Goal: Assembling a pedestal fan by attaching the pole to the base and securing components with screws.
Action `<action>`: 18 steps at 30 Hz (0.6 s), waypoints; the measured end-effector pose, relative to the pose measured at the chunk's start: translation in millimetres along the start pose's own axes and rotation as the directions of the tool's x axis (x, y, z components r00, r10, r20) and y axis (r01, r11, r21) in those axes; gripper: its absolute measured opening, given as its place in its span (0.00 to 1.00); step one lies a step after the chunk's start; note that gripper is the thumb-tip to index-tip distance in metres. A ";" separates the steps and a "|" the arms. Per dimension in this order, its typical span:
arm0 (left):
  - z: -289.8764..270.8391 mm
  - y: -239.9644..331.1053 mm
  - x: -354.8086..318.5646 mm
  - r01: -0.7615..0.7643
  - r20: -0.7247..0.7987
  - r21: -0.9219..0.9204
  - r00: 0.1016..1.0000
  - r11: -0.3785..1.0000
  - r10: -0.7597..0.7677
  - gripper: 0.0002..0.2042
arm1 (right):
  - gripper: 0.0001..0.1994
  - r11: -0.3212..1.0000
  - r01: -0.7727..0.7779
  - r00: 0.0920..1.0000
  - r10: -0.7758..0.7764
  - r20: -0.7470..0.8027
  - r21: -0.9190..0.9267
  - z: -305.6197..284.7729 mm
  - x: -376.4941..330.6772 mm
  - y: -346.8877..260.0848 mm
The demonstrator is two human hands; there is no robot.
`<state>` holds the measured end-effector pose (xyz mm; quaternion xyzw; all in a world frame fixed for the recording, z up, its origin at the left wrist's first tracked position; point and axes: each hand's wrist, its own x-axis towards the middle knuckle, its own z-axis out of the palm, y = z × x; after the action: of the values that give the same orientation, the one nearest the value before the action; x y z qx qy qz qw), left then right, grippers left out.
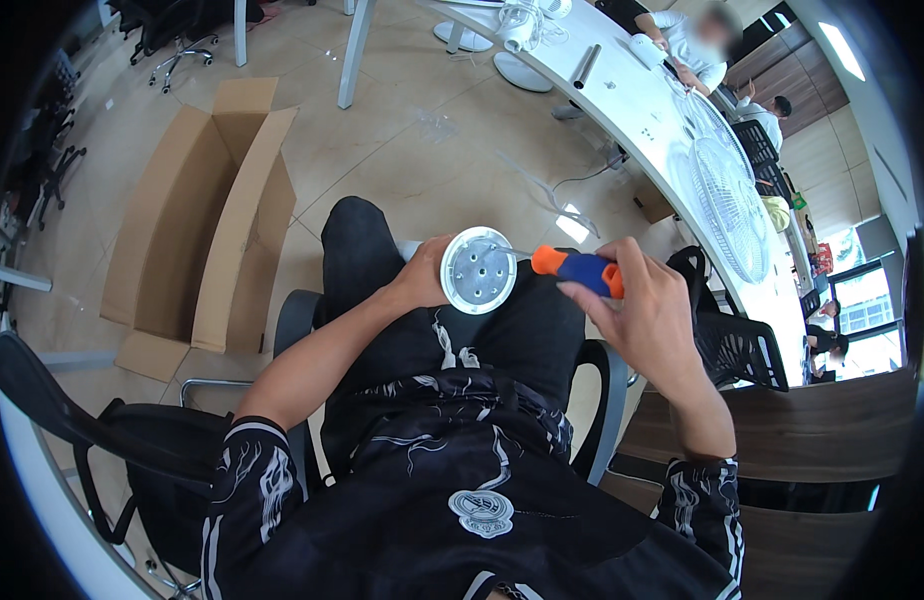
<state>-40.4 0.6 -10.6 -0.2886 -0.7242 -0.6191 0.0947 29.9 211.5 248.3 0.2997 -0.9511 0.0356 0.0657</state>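
The fingers of the right hand (650, 310) are wrapped around the orange-and-blue handle of a screwdriver (578, 268), clamped on it near its rear end. The fingers of the left hand (422, 280) are closed on the far side of a white round part (479, 270), holding it over the lap with its flat, holed face turned toward the person.

The screwdriver lies nearly level, its long axis running from the right fingers leftward toward the round part. Its thin shaft reaches the upper right of the disc face; whether the tip sits in a hole is too small to tell. So the part lies directly left of the right fingers, in line with the tool, and just right of the left fingers, which touch it.

Beyond the hands, the person sits in a black chair (292, 320). An open cardboard box (197, 220) lies on the floor well left of the left fingers. A long white counter (642, 110) curves past, well above the right fingers, carrying fan grilles (727, 205) and a fan base (522, 70), with another person (687, 45) seated at it.
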 end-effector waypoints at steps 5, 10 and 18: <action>-3.0 1.8 -3.3 0.035 0.007 0.037 0.999 0.999 -0.035 0.26 | 0.20 0.981 0.035 0.973 -0.077 -0.218 -0.191 11.8 11.8 9.8; -0.7 -3.2 -2.3 0.046 0.016 -0.019 0.999 0.999 -0.045 0.28 | 0.21 0.975 0.162 0.984 -0.148 -0.098 0.154 1.6 9.9 7.0; -1.1 -11.0 -4.4 0.016 -0.020 0.004 1.000 1.000 -0.015 0.30 | 0.19 0.984 -0.168 0.984 0.171 0.053 -0.049 2.3 11.8 1.6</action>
<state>-43.0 -2.5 -21.7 -0.2767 -0.7268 -0.6210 0.0976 19.2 205.8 247.7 0.2169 -0.9752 0.0112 0.0419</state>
